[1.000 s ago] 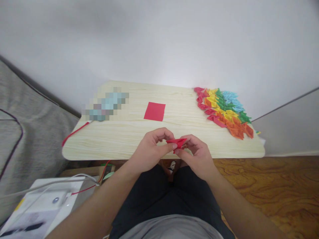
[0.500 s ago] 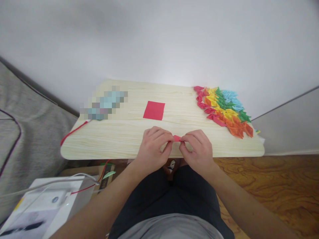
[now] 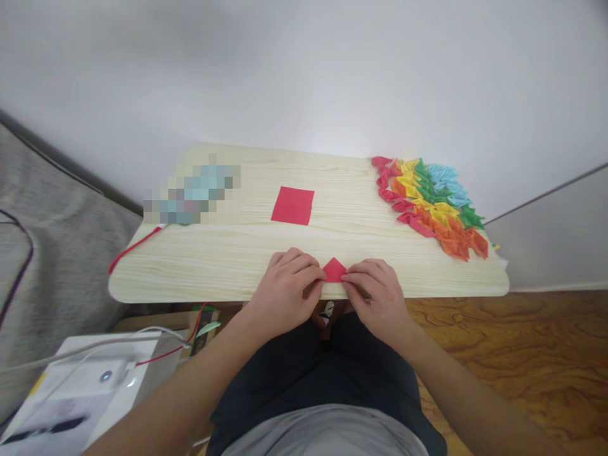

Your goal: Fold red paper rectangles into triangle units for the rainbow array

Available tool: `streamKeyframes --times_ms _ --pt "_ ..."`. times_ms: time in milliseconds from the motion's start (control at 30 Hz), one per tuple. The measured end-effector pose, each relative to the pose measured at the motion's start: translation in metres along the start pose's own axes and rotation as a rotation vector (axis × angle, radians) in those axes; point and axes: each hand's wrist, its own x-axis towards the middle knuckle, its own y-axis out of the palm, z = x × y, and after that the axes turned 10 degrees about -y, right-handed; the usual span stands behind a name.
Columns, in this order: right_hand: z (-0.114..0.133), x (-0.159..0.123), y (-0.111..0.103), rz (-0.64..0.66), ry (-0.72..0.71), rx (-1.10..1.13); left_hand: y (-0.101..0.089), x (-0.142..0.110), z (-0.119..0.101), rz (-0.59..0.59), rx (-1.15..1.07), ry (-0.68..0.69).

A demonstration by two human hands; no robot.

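Note:
Between my hands, at the table's front edge, is a small piece of folded red paper [image 3: 335, 271] with a pointed top. My left hand [image 3: 291, 285] pinches its left corner between thumb and fingers. On the opposite corner, my right hand [image 3: 375, 288] has a matching pinch. A flat red paper square [image 3: 293, 206] lies farther back on the table, apart from both hands. At the back right sit several folded paper pieces [image 3: 427, 206] in rows of red, orange, yellow, green and light blue.
The pale wooden table [image 3: 228, 266] meets a white wall [image 3: 304, 76]. A blurred-out light-blue item [image 3: 199, 193] with a red cable [image 3: 135, 249] lies at the left. Below stands a white box [image 3: 95, 373] beside grey fabric [image 3: 61, 253].
The folded red paper has turned so that more of its face shows, now a pointed shape. Both hands have moved slightly down toward the table's front edge, still pinching it.

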Motion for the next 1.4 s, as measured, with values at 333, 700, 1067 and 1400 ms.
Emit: streamKeyframes --times_ms 333,700,1067,1400 --pt "-0.003 0.008 -0.014 0.091 0.063 -0.061 0.001 0.000 0.007 0.001 -0.024 -0.099" --pt "-0.008 0.014 -0.012 0.121 -0.007 -0.036 -0.003 0.002 0.005 0.028 0.023 -0.153" --pt "-0.008 0.015 -0.015 0.122 0.126 -0.016 -0.007 0.007 0.002 0.059 0.059 -0.153" --pt "0.012 0.035 -0.029 0.362 0.202 -0.175 -0.005 0.013 -0.002 0.074 0.117 -0.162"
